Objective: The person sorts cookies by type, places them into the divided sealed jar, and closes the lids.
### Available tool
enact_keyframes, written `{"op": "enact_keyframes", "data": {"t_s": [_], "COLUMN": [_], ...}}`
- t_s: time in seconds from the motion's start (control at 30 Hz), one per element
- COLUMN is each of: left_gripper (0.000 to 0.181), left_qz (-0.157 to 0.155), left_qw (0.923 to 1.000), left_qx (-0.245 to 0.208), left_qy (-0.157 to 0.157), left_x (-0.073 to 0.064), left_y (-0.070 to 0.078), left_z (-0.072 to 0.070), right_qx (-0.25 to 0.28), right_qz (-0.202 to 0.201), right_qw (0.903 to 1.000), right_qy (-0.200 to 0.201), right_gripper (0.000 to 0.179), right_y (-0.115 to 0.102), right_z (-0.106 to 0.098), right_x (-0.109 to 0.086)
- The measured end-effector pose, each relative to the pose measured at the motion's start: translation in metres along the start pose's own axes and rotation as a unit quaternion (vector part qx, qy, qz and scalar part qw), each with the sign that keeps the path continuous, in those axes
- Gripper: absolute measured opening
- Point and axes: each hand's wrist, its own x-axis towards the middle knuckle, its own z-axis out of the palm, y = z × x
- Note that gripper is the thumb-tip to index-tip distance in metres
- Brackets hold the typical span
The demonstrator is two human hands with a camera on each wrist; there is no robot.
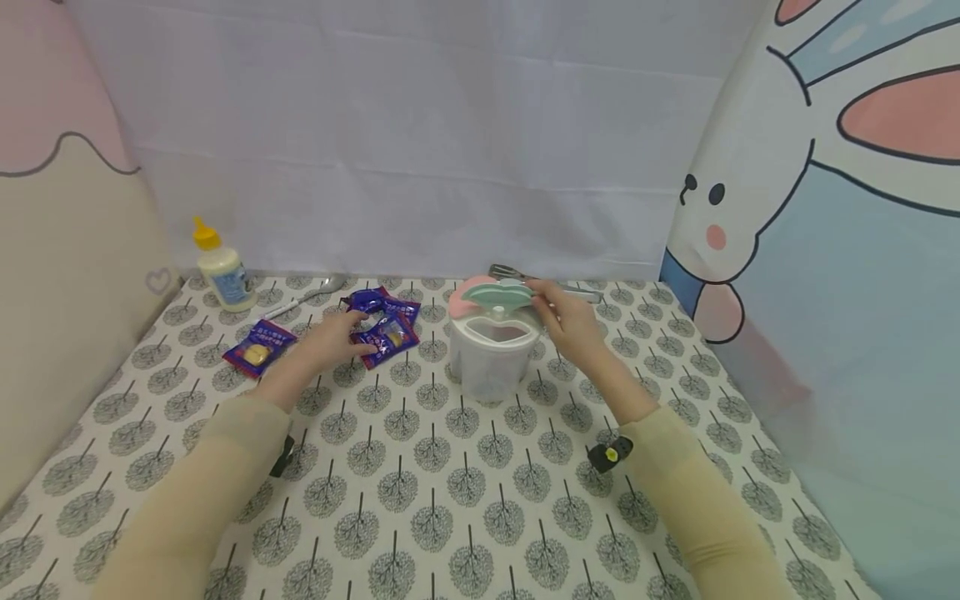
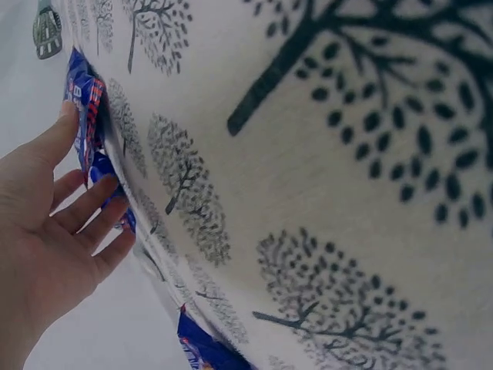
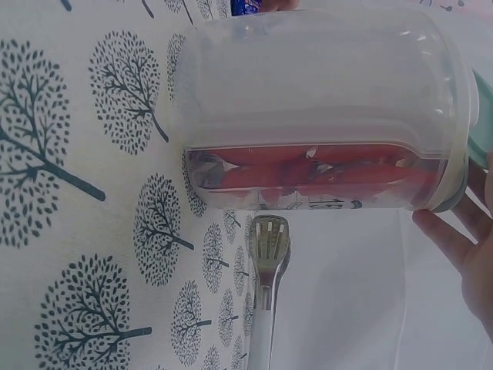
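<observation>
My left hand reaches over blue snack packets with its fingers spread. The thumb touches the nearer snack packet, and the fingertips overlap another blue packet behind it. In the left wrist view the same hand shows loosely extended fingers. On the right stands a clear plastic canister with a split lid. My right hand pinches the tip of its raised green flap; an opening shows in the lid below. Through the canister wall, red packets fill one compartment in the right wrist view.
A glue bottle with a yellow cap stands at the back left, beside a spoon. Another snack packet lies left of my left hand. A slotted utensil lies behind the canister. White cloth hangs along the back.
</observation>
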Motion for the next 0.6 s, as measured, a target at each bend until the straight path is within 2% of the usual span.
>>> {"op": "enact_keyframes", "data": {"t_s": [0.1,0.2,0.4,0.6], "left_gripper": [0.064,0.053,0.033,0.031], "left_qz": [-0.007,-0.004,-0.015,0.002], "left_qw": [0.9999,1.0,0.9969,0.9902], "left_qx": [0.008,0.004,-0.073,-0.118], "left_qy": [-0.009,0.003,0.024,0.074], "left_x": [0.001,0.001,-0.004,-0.014], "left_y": [-0.003,-0.003,0.005,0.023], "left_z": [0.004,0.005,-0.001,-0.016], "right_qx": [-0.005,-0.006,0.001,-0.003], "right_qz": [0.0,-0.004,-0.001,0.002], "right_qw": [1.0,1.0,1.0,0.9999], "right_qy": [0.003,0.006,0.01,0.015], "right_gripper": [0.025,0.025,0.025,0.025], "right_y": [0.001,0.001,0.0,-0.001], "right_z": [0.001,0.001,0.001,0.002], "right_x": [0.0,0.0,0.001,0.0]}}
